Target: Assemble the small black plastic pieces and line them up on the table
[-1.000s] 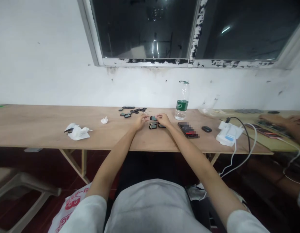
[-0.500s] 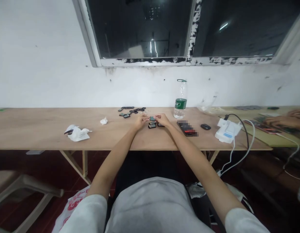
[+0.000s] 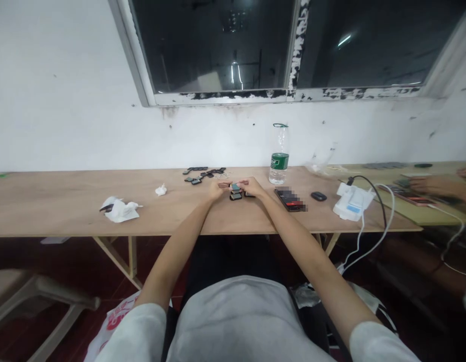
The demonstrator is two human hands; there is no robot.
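"Where the white wall (image 3: pixel 67 110) rises behind everything, a dark window (image 3: pixel 217 50) is set into it, its frame flaking. What lies below?"

"A long wooden table (image 3: pixel 187 213), its far edge along the wall. At lower left, below tabletop level, part of a pale chair (image 3: pixel 16 289) shows."

"And the larger objects upon the table?"

"To the right, a white power unit (image 3: pixel 352 203) with white and black cables; nearer the middle, an upright bottle (image 3: pixel 279 163), green-labelled and partly filled with clear liquid. Well to the left, a crumpled white tissue (image 3: pixel 121 210) with something dark at its side, too unclear to name from where I stand."

"Next in size?"

"The person's left hand (image 3: pixel 218 190) and right hand (image 3: pixel 251 186), close together above the table. At far right, blurred, a co-worker's hand (image 3: pixel 425 184). A dark phone (image 3: pixel 287 197) lies in front of the bottle, with a small black case (image 3: pixel 318 196) just beside it."

"And the smallest?"

"A white wad (image 3: pixel 161 190), left of the hands; a loose group of dark pieces (image 3: pixel 207 174) near the wall; then a grey-green piece (image 3: pixel 236 186) between the two hands, just behind another piece (image 3: pixel 236 196) on the table."

"How is it held?"

"The right hand pinches it at its right side. The left hand's fingers are bent at the opposite side; whether they grip or merely touch, I cannot tell."
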